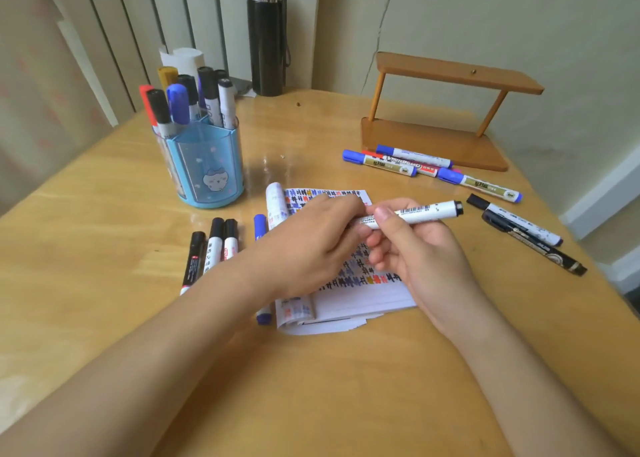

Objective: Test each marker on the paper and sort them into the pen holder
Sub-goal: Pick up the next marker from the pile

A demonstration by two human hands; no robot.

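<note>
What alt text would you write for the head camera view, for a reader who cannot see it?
A person's left hand and right hand hold one white marker above a paper covered with coloured test marks. A blue pen holder with markers stands at the back left, and loose markers lie on the table on both sides.

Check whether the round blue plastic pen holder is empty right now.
No, the round blue plastic pen holder has several capped markers standing upright in it, their caps sticking up above its rim.
</note>
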